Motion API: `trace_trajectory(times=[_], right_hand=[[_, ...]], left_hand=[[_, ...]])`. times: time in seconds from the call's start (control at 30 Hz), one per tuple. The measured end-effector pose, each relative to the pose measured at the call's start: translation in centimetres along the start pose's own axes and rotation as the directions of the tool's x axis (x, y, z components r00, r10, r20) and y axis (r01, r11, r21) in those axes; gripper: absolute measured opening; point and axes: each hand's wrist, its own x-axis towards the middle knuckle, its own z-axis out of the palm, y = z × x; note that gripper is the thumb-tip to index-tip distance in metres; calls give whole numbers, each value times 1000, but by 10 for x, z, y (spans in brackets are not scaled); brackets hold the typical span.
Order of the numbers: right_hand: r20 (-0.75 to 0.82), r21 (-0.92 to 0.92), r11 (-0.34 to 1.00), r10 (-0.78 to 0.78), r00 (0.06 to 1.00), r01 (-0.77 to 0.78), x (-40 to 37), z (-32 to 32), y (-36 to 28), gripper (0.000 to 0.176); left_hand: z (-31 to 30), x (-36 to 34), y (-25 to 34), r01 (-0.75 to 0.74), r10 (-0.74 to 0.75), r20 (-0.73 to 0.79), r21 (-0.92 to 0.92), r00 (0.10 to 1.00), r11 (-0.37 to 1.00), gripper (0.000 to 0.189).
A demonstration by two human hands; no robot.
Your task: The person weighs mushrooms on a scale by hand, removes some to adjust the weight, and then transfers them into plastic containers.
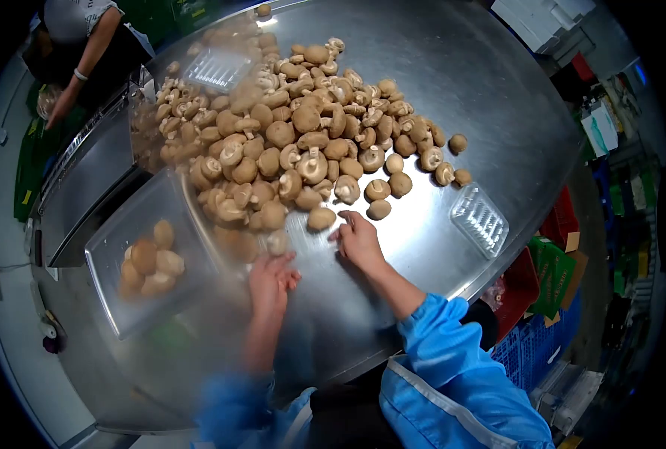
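A large heap of shiitake mushrooms (303,123) covers much of the steel table (490,97). My left hand (271,280) is low over the table at the heap's near edge, fingers loosely bent and apart, just below a pale mushroom (277,242). Beside it, my right hand (358,239) points its index finger towards a single round mushroom (321,218), with the other fingers bent. Neither hand shows anything in its grasp. To the left, a clear plastic tub (191,232) contains several mushrooms (144,256).
A clear ribbed tray (480,221) lies at the table's right edge; another ribbed tray (219,69) rests at the heap's far left. A person (86,52) stands at upper left beside a metal machine (93,179). Red crates (516,292) and a green box (553,277) stand at right.
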Motion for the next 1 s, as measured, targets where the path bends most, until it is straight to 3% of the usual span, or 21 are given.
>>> trace_trajectory(times=[0.07, 0.13, 0.27, 0.37, 0.43, 0.57, 0.67, 1.0], right_hand=[[-104, -127, 990, -82, 991, 69, 40, 8, -1, 22], [-242, -230, 967, -167, 956, 111, 83, 15, 13, 25], [-164, 11, 998, -55, 985, 58, 97, 8, -10, 29], [-112, 247, 969, 38, 993, -10, 89, 9, -13, 29], [-49, 301, 953, 61, 997, -43, 74, 4, -6, 29], [-41, 292, 955, -45, 998, 56, 35, -6, -4, 35], [-25, 307, 951, -24, 999, 30, 6, -15, -2, 38], [-4, 323, 942, 95, 995, -89, -97, -35, 23, 42]], left_hand=[[10, 31, 10, -39, 39, 5, 20, 999, 999, 37], [28, 53, 15, -75, 80, -38, 105, 996, 992, 33], [60, 81, 27, -210, 216, -167, 54, 962, 976, 17], [57, 76, 22, -202, 227, -165, 154, 960, 967, 16], [53, 64, 16, -205, 223, -165, 121, 961, 971, 14], [50, 35, 8, -194, 202, -133, 70, 970, 978, 13], [40, 17, -8, -242, 245, -77, 50, 966, 969, 11], [2, -69, -37, -136, 130, 62, 113, 990, 984, 25]])
